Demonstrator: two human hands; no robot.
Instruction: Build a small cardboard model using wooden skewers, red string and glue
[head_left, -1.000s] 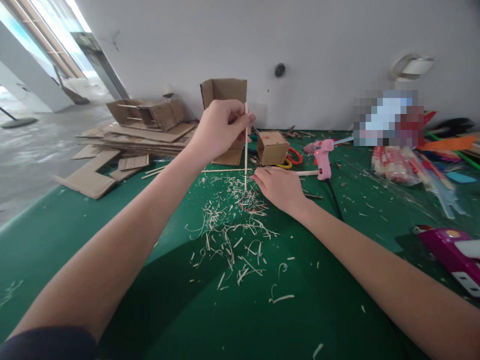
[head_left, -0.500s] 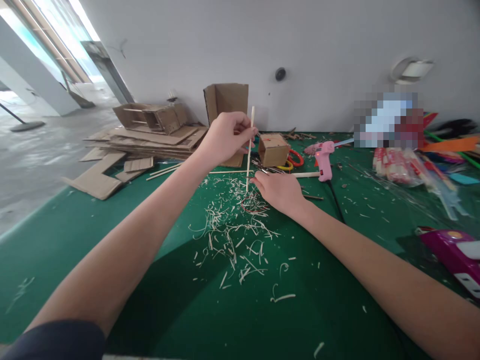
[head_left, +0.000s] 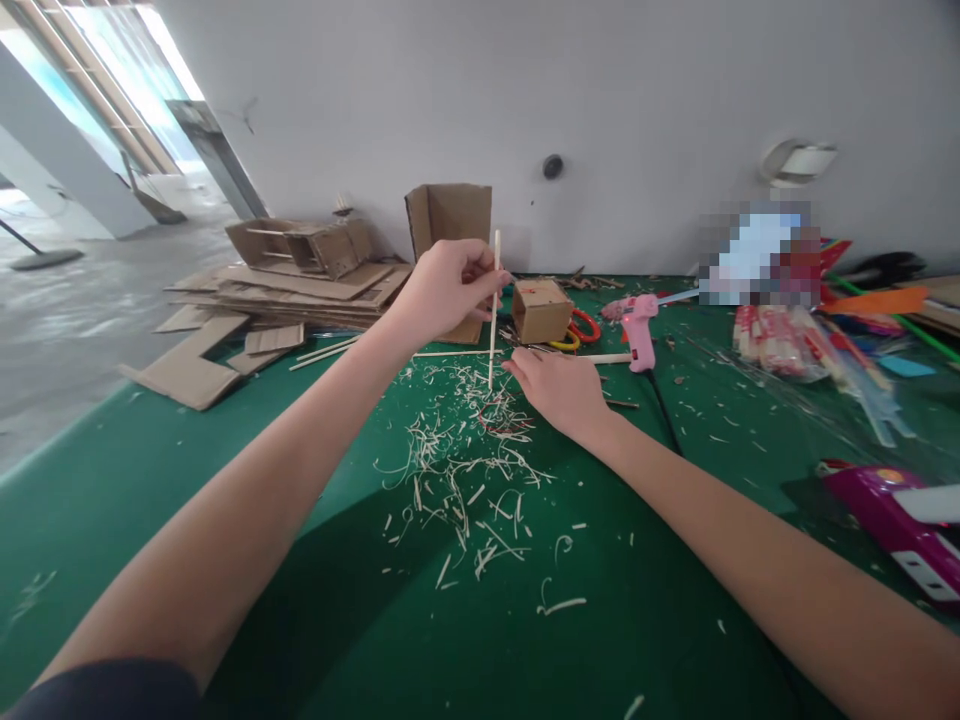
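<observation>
My left hand [head_left: 459,288] pinches a thin pale wooden stick [head_left: 493,325] and holds it nearly upright. The stick's lower end comes down among curly wood shavings [head_left: 450,455] on the green table. Beside that lower end, low over the tabletop, is my right hand [head_left: 559,390]; its fingers are curled in, and what they hold, if anything, is hidden. Just behind the hands stands a small cardboard box [head_left: 541,312], with the red and yellow handles of scissors [head_left: 585,328] next to it. A thin red loop [head_left: 499,418] lies in the shavings.
A pink glue gun [head_left: 639,325] stands right of the box, its black cord running forward. Stacked cardboard [head_left: 292,290] and an open carton [head_left: 450,215] are at the back left. Bagged sticks [head_left: 776,345] and a purple power strip [head_left: 892,525] lie on the right.
The whole view has shifted slightly, with things sitting a little lower and further left. Both hands keep nearly the same positions, and the stick stays in my left hand.
</observation>
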